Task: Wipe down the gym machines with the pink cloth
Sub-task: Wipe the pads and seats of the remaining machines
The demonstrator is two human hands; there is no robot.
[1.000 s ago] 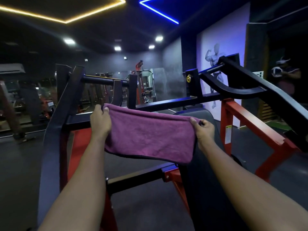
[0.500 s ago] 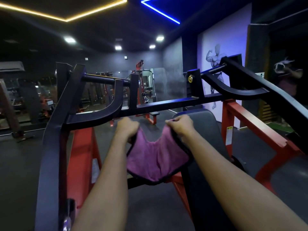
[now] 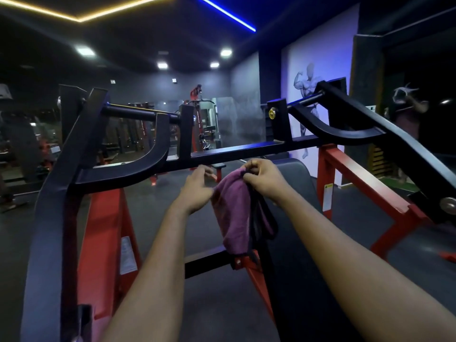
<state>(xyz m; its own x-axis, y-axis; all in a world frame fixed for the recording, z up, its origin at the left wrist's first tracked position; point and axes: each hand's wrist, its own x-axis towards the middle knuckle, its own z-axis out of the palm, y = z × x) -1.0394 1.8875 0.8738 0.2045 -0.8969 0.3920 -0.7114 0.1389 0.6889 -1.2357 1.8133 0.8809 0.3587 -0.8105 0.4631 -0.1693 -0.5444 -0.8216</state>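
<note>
Cloth: The pink cloth (image 3: pixel 234 213) is held in mid-air at the centre of the frame. It is folded over and hangs as a narrow bundle, just below the black crossbar (image 3: pixel 246 150) and in front of the padded backrest (image 3: pixel 298 183). Whether the backrest is touched cannot be told.

Right hand: The gathered top edges of the cloth are pinched by the right hand (image 3: pixel 262 181) between thumb and curled fingers.

Left hand: The left hand (image 3: pixel 197 191) is set against the cloth's left side with its fingers loosely curled. Whether a corner is pinched cannot be told.

Change: A second ago the cloth was stretched wide between both hands. Half a second ago the hands were brought together and the cloth sagged between them. Now both upper corners have been passed to the right hand.

Meaning for the task: The folding is judged nearly done, and a thicker wiping pad has been formed. No wiping of this machine is yet shown. The crossbar or backrest is likely to be wiped first.
</note>
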